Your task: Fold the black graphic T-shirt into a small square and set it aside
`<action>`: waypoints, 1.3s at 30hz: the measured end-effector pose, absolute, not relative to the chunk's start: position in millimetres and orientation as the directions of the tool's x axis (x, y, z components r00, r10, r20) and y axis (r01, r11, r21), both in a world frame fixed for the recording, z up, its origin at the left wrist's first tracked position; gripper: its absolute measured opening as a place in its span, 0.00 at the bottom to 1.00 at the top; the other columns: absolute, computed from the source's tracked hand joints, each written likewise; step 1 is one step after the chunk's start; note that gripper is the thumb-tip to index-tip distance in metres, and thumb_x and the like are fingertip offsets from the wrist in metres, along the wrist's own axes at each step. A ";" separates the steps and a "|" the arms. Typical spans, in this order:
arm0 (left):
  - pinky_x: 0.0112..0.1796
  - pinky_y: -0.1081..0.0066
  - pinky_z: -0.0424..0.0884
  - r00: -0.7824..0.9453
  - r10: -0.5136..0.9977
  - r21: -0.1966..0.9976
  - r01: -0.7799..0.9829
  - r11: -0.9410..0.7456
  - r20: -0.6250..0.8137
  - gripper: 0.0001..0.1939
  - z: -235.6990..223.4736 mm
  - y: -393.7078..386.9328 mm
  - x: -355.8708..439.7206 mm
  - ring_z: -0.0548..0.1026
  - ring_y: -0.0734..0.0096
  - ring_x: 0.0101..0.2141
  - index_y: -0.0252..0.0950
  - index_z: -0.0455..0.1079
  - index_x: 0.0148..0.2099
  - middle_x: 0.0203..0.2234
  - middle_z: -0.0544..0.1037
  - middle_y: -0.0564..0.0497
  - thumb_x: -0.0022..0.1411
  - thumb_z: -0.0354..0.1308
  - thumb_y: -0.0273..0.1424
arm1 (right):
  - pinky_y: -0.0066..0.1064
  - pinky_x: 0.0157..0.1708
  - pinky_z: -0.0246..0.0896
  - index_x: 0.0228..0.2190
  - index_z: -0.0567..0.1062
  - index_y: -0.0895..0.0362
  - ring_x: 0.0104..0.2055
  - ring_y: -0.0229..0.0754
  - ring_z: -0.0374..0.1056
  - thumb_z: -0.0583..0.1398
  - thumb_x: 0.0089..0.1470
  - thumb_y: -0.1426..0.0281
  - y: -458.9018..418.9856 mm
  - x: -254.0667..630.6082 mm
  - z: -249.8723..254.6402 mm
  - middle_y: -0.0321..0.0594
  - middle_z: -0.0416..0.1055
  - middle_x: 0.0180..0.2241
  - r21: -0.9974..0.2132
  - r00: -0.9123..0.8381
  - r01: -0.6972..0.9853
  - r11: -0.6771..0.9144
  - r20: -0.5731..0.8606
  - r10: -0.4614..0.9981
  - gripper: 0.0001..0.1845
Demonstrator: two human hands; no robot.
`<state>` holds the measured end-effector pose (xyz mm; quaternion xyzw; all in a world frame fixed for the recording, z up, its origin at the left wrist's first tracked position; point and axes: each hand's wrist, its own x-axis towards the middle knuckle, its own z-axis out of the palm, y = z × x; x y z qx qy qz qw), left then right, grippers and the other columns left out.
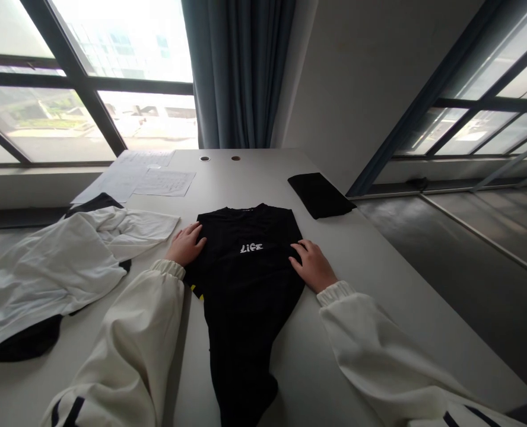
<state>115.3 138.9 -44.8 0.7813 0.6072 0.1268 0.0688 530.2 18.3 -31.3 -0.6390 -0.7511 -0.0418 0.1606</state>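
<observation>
At 12 o'clock, a black fabric T-shirt with white lettering [250, 279] lies spread before me on the flat white table [370, 261]. My left hand [187, 243] rests on its edge at 11 o'clock, my right hand [313, 265] at 1, fingers loosely spread. A rumpled white cloth garment [67, 255] lies at 10. Beyond, a flat folded black cloth [320, 196] sits at 1, white paper sheets [163, 182] at 11, a pleated blue-grey curtain [239, 71] at 12.
</observation>
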 end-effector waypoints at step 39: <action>0.43 0.59 0.74 0.714 0.675 0.131 0.699 -0.703 -0.187 0.09 24.2 -79.0 258.9 0.79 0.59 0.40 0.39 0.71 0.48 0.39 0.79 0.44 0.72 0.51 0.25 | 0.55 0.71 0.55 0.61 0.77 0.52 0.69 0.55 0.62 0.57 0.60 0.75 52.8 561.0 -48.0 0.47 0.68 0.67 -0.379 -0.281 0.856 0.353 0.231 0.931 0.29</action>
